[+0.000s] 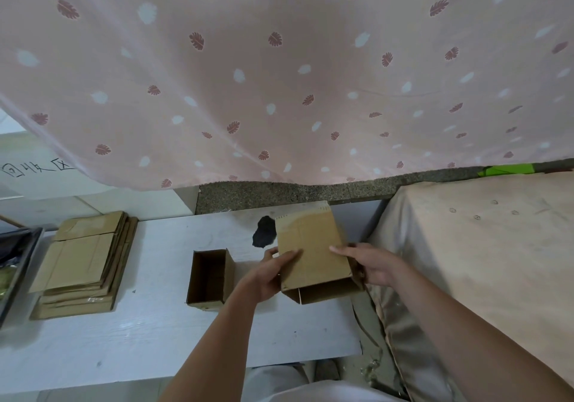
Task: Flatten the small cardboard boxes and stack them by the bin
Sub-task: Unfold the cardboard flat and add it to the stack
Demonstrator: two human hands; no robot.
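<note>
At centre frame, the cardboard box is gripped by both hands above the white table: left hand curled round its left edge, right hand round its right. If one side crease resists while the hands squeeze, the box could twist and slip, knocking the open box just left. The flattened stack waits at left, beside the bin.

A pale room corner behind a pink curtain

A pink curtain with leaf prints hangs over a speckled stone ledge. Below it stands a white table, and at the right a beige cloth covers some furniture. The light is soft.
</note>
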